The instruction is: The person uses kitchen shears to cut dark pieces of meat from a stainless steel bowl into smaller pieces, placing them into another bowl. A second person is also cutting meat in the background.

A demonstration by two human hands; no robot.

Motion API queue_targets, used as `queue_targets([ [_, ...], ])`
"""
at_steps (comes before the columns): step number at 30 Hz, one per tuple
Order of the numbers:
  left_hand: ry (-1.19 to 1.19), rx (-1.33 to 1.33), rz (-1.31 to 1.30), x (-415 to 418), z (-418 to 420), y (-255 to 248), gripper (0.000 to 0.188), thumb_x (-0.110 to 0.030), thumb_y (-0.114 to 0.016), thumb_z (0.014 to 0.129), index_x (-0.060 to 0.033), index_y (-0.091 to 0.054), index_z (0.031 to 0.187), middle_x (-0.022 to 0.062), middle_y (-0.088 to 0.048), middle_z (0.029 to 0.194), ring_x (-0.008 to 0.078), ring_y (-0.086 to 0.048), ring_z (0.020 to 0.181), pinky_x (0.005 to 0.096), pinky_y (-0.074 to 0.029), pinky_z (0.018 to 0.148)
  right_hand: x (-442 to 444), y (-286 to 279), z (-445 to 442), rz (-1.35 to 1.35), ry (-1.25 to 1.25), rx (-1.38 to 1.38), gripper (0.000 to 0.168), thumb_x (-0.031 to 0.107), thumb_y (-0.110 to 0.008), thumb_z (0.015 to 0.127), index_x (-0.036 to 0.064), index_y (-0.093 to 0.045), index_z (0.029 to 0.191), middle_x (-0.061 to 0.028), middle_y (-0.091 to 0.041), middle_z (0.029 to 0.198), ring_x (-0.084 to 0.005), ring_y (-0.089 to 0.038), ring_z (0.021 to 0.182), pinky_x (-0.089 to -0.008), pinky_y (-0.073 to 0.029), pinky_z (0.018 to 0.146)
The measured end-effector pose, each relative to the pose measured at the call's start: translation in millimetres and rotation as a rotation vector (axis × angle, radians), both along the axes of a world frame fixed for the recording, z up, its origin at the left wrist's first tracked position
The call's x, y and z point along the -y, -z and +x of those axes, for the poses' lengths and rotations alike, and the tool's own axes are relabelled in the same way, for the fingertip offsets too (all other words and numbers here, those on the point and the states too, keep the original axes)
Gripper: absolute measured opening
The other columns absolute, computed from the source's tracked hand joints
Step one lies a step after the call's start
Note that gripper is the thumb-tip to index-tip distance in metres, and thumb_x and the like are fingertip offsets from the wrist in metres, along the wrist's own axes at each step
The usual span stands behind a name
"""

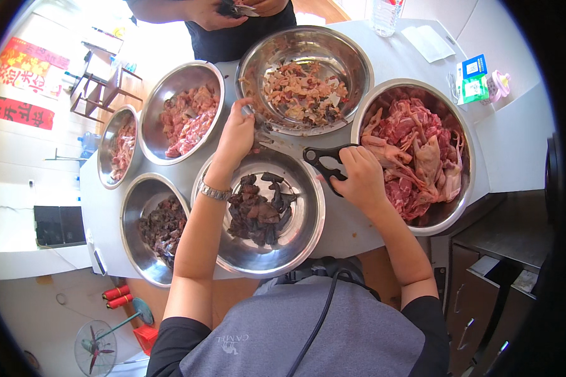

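Note:
In the head view my right hand [362,178] grips the black handles of kitchen shears [328,162], whose blades point left to a piece of dark meat [260,134]. My left hand [238,132] holds that piece over the gap between two steel bowls; the fingers partly hide it. Below lies a steel bowl [316,235] with dark meat pieces [262,212]. Beyond my hands, another steel bowl [365,61] holds pale and yellowish scraps [306,92]. To the right, a large steel bowl [467,188] is heaped with raw red meat and plucked small birds [427,162].
Several steel bowls of cut meat stand at the left, one of them a bowl [144,127] of pink pieces. Across the table [410,66], another person's hands [231,12] hold a dark piece and a blade. A clear cup [385,19] and white paper [428,43] are at the back right.

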State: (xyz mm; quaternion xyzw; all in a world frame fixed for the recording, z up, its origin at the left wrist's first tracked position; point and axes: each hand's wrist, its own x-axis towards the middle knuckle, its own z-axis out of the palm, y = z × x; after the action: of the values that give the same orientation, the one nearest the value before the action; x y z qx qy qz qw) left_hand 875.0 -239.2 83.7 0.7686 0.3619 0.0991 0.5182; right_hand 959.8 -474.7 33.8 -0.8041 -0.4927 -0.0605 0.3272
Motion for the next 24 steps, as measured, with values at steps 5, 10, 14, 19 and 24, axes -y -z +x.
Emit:
queue_targets([
  [5, 0.036, -0.003, 0.203, -13, -5, 20, 0.039, -0.005, -0.037, 0.087, -0.0036, -0.039, 0.126, 0.0063, -0.057, 0.079, 0.0096, -0.05, 0.048, 0.023, -0.041, 0.039, 1, -3, 0, -0.012, -0.009, 0.037, 0.035, 0.015, -0.073, 0.056, 0.007, -0.048, 0.079, -0.0074, -0.051, 0.077, -0.0257, -0.052, 0.079, -0.0361, -0.043, 0.07],
  [10, 0.013, -0.109, 0.155, -2, -3, 0, 0.04, -0.006, -0.038, 0.088, -0.0033, -0.038, 0.127, 0.0059, -0.055, 0.073, 0.0107, -0.048, 0.046, 0.0252, -0.04, 0.039, 2, -2, 1, -0.016, 0.008, 0.077, 0.035, 0.014, -0.073, 0.055, 0.007, -0.048, 0.078, -0.007, -0.051, 0.076, -0.0249, -0.052, 0.078, -0.0355, -0.043, 0.069],
  [14, -0.001, -0.237, 0.171, 3, -4, -7, 0.037, -0.008, -0.042, 0.088, -0.0041, -0.04, 0.125, 0.0099, -0.056, 0.075, 0.0155, -0.051, 0.051, 0.0298, -0.041, 0.045, 3, -1, 5, -0.027, -0.006, 0.132, 0.034, 0.014, -0.073, 0.055, 0.007, -0.048, 0.078, -0.0061, -0.051, 0.075, -0.0245, -0.052, 0.077, -0.0353, -0.043, 0.068],
  [19, 0.041, -0.101, 0.239, -7, -6, 12, 0.029, -0.011, -0.047, 0.087, -0.0049, -0.05, 0.116, 0.0157, -0.06, 0.079, 0.0205, -0.057, 0.06, 0.0341, -0.046, 0.06, 1, 18, -1, 0.086, 0.029, 0.079, 0.032, 0.019, -0.075, 0.057, 0.006, -0.05, 0.073, -0.0071, -0.052, 0.067, -0.0262, -0.054, 0.066, -0.0363, -0.043, 0.058],
  [24, -0.036, 0.173, 0.131, -3, 3, 52, 0.022, -0.007, -0.049, 0.088, -0.0053, -0.056, 0.109, 0.0008, -0.051, 0.066, 0.0072, -0.044, 0.05, 0.0251, -0.034, 0.046, -23, 12, -33, 0.236, 0.286, -0.539, 0.039, 0.029, -0.077, 0.071, -0.003, -0.053, 0.068, -0.0074, -0.04, 0.049, -0.0113, -0.033, 0.047, -0.0283, -0.03, 0.043],
])
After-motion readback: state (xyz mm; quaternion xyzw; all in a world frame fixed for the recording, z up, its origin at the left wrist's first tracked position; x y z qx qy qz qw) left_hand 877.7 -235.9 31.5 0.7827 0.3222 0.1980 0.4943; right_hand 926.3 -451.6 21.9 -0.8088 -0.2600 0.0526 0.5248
